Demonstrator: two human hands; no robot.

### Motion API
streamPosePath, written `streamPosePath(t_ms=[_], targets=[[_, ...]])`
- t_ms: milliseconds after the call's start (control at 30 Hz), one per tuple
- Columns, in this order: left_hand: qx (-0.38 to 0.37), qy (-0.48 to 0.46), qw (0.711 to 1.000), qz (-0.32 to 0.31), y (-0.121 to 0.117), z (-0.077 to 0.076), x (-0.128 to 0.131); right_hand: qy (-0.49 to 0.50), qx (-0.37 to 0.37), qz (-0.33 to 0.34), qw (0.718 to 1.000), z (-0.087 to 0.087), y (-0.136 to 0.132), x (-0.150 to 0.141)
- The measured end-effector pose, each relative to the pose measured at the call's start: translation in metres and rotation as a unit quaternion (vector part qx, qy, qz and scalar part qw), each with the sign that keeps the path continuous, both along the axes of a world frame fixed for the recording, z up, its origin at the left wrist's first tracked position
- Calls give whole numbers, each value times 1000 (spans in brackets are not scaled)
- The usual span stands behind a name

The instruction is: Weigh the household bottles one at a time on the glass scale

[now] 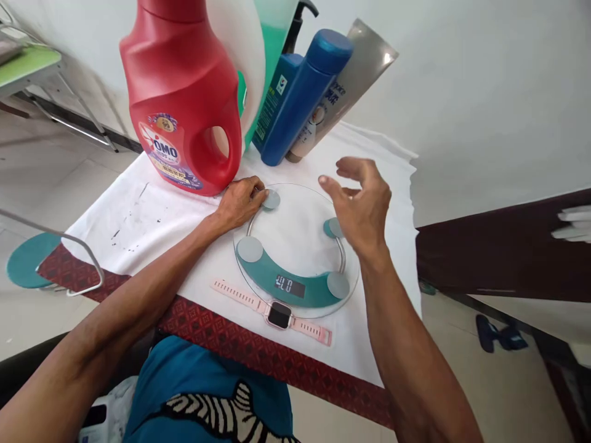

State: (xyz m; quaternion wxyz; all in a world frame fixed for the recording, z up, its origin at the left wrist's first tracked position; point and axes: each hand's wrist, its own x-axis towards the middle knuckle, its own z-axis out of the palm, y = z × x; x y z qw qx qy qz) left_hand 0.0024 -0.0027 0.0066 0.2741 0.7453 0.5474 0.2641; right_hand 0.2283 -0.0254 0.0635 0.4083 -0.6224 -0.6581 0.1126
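Note:
A round glass bathroom scale (318, 294) lies on the white cloth, with a teal band, round metallic pads and a small lit display whose digits I cannot read surely. My left hand (241, 202) rests at its far left rim, fingers curled at the edge beside a pad. Over the right rim hovers my right hand (362, 206), thumb and fingers apart with nothing between them; it partly covers the right pad. A smartwatch (279, 314) with a pink strap is laid out flat along the near side of the scale.
Behind the scale stand a red OMO detergent bottle (180, 92), a blue bottle (300, 98), a grey tube (351, 80) and a green container (277, 37) against the wall. A teal stool (32, 259) is at the left. Dark slippers (501, 335) lie on the floor at right.

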Motion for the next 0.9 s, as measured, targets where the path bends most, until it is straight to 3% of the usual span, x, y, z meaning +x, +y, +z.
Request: streamPosePath(t_ms=[133,233,333,400,467,633,900], targets=[[90,96,991,0,-23,28,1,18,-23,-38,999,-7,-71,12],[179,132,975,-25,-58,58,4,20,-18,-53,998,-8,-119,15],[208,103,966,-113,-103,70,5,-27,-21,43,999,-8,-164,9],[207,77,960,-171,-135,63,3,-59,-38,139,988,-10,-187,2],[185,58,959,-206,-163,48,0,-95,-40,183,978,-16,-202,-5],[184,73,961,-195,-201,17,-8,-220,5,132,967,-30,-215,-21],[223,52,967,-109,-225,0,-21,-340,-9,27,940,-31,-238,-22]])
